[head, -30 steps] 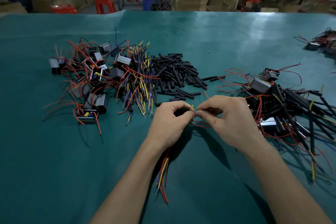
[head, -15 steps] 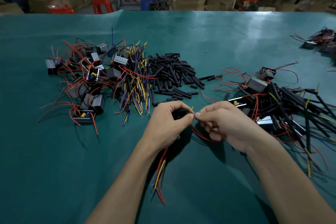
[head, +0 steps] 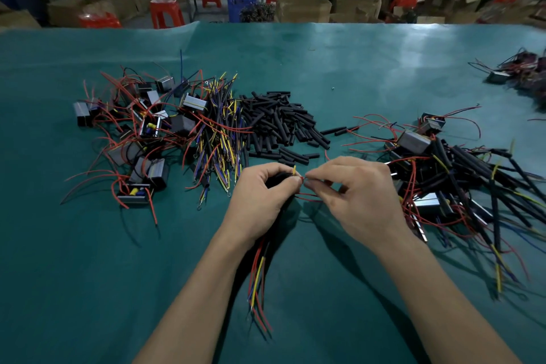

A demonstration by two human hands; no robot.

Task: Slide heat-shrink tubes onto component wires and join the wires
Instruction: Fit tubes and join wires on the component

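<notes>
Scanning left to right, each line takes one part of the bench:

Far-left pile: small metal-cased components [head: 130, 139] with loose red leads lie tangled on the green table cover [head: 88, 275], probably stock not yet worked.

Wire bundle: purple, yellow and black wires with ring terminals [head: 218, 139] lie just beside the components, within easy reach for joining.

Tube heap: short black heat-shrink tubes [head: 274, 124] sit at the centre, straight ahead of both hands, so either can pick one without stretching.

Left hand: the left hand [head: 260, 195] curls round a dark bunch, likely tubed wires, and pinches a yellow wire tip [head: 294, 170] upright between thumb and forefinger; the held wires' tails [head: 258, 284] trail toward the person under the wrist.

Meeting point: the two hands' fingertips nearly touch above the cover, which suits a join made by twisting bare ends; whether a twist is formed is too small to tell.

Right hand: the right hand [head: 354, 195] pinches a thin red wire [head: 308, 196] at its end, other fingers curled in.

Right pile: components with long black sleeved leads [head: 461, 174] lie near the right forearm, seemingly the finished ones.

Far-right edge: another small tangle [head: 523, 71] sits well apart.
</notes>
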